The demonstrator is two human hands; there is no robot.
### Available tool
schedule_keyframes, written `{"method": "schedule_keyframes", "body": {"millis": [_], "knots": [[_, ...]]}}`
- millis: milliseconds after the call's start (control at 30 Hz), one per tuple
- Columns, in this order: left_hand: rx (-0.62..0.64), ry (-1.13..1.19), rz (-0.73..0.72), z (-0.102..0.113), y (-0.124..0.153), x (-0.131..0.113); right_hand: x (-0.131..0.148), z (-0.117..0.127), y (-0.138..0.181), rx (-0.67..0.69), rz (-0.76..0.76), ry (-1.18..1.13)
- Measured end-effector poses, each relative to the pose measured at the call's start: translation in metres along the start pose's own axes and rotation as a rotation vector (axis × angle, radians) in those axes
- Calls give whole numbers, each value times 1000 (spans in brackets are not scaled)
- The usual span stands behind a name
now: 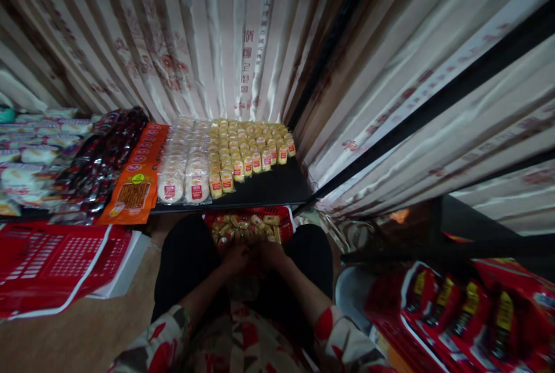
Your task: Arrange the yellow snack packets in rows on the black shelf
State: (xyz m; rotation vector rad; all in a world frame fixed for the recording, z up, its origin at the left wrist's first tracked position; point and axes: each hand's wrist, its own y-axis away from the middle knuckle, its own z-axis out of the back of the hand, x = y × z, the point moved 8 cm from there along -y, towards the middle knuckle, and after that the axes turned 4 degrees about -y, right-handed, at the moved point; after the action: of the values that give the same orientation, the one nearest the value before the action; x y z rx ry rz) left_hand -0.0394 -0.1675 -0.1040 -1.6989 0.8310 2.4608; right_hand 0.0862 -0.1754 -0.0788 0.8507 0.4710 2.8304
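Between my knees stands a red plastic basket [286,217] holding many small yellow-wrapped snack packets [245,225]. My left hand [236,258] and my right hand [269,253] both reach down into it, side by side among the packets. Shadow and the packets hide most of the fingers, so I cannot see what either hand grips. Just beyond the basket, rows of similar yellow snack packets [247,156] stand on a black shelf [269,185]. Clear packs of round pale cakes [184,162] lie to their left.
Left along the shelf are an orange snack bag [136,179], dark red packets [102,159] and white packets [39,150]. A red basket [56,263] sits below them. Red packages [463,309] fill the lower right. Black metal bars [390,141] and printed curtains [208,32] surround the shelf.
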Motion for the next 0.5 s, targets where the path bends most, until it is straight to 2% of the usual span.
{"method": "schedule_keyframes", "body": {"millis": [100, 200, 400, 500], "knots": [[-27, 35, 23, 6, -2, 4, -1, 11, -1, 29, -6, 4], [-59, 118, 43, 12, -3, 2, 5, 30, -2, 36, 57, -112], [-48, 343, 94, 17, 1, -11, 31, 69, 3, 30, 207, -584], [35, 562, 168, 15, 8, -21, 45, 81, 9, 66, 286, -729]]}}
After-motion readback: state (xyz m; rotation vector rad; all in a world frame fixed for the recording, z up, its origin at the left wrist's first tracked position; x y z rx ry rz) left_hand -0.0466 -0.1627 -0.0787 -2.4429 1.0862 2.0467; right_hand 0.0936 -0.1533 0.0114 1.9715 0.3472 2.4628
